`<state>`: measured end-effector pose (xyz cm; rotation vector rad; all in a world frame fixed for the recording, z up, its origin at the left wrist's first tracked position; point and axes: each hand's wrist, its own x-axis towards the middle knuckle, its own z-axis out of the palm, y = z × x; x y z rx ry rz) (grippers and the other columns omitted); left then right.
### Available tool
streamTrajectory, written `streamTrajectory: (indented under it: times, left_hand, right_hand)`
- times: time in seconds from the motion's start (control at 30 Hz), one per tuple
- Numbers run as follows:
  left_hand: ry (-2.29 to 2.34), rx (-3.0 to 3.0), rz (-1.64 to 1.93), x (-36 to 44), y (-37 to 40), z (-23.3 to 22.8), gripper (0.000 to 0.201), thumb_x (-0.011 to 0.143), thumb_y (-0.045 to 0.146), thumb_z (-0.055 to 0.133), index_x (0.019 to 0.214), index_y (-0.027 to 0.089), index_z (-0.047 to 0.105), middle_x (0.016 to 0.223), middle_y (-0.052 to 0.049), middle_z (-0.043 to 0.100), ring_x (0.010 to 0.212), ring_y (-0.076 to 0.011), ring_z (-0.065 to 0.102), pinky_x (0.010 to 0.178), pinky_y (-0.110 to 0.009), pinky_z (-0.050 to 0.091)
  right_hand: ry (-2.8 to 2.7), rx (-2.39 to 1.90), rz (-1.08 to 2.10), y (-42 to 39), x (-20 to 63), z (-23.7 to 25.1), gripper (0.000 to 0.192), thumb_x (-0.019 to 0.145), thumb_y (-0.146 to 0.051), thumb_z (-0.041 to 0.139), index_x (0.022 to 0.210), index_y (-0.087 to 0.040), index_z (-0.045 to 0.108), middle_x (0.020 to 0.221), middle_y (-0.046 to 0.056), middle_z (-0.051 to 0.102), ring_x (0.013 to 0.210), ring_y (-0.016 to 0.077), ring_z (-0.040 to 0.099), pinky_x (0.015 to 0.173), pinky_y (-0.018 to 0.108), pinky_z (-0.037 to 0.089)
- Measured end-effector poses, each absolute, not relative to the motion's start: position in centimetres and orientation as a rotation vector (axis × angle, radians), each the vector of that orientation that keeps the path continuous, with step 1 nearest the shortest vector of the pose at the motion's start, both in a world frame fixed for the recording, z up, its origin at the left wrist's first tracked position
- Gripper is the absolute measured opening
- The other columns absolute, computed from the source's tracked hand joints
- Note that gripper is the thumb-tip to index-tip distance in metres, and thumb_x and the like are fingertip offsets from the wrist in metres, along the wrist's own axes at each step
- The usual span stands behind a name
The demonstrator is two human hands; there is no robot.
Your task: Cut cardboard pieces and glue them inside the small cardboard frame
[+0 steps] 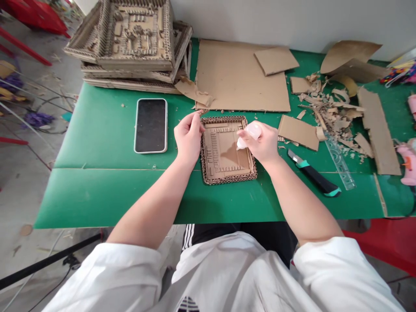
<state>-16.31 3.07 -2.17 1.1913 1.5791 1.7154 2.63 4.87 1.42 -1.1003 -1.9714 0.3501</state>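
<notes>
Gripping a white bottle, right hand hovers over the cardboard tray on the worktop; left hand pinches a small strip. Border looks done, inner ribs partial (centre bare).

A whitish bottle is held in the right hand. Below the grip, a brown tray is bordered by wavy ridges; to its left, a black phone is rimmed white; to its right, a black knife is trimmed teal. The table is green.
</notes>
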Motion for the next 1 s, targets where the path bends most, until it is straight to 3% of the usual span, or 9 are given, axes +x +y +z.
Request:
streamTrajectory:
  times: [0.53, 0.83, 1.0]
  left_hand:
    - [1.520, 1.021, 1.687, -16.1, 2.9, -1.6, 0.023, 0.085, 0.038, 0.055, 0.086, 0.021, 0.070, 0.051, 0.004, 0.048, 0.043, -0.0060, 0.037, 0.045, -0.021, 0.033]
    - [1.526, 1.032, 1.682, -16.1, 2.9, -1.7, 0.025, 0.084, 0.042, 0.056, 0.087, 0.022, 0.070, 0.052, 0.004, 0.049, 0.045, -0.0067, 0.040, 0.046, -0.022, 0.034]
    - [1.565, 1.144, 1.684, -16.2, 2.9, -2.0, 0.026, 0.087, 0.041, 0.051, 0.089, 0.022, 0.069, 0.054, 0.003, 0.052, 0.054, -0.0100, 0.052, 0.055, -0.024, 0.041]
  right_hand:
    - [-1.980, -1.116, 0.283, 6.9, 2.0, 1.5, 0.057, 0.078, -0.072, 0.040, 0.057, -0.020, 0.049, 0.051, -0.001, 0.050, 0.049, 0.0091, 0.045, 0.050, 0.025, 0.034]
    - [-1.957, -1.143, 0.247, 7.9, 1.6, 1.3, 0.056, 0.078, -0.071, 0.041, 0.054, -0.021, 0.043, 0.049, -0.002, 0.044, 0.047, 0.0085, 0.040, 0.049, 0.026, 0.031]
    - [-1.938, -1.180, 0.247, 8.4, 1.5, 1.1, 0.058, 0.077, -0.074, 0.038, 0.056, -0.020, 0.047, 0.051, -0.001, 0.047, 0.048, 0.0095, 0.043, 0.050, 0.027, 0.032]
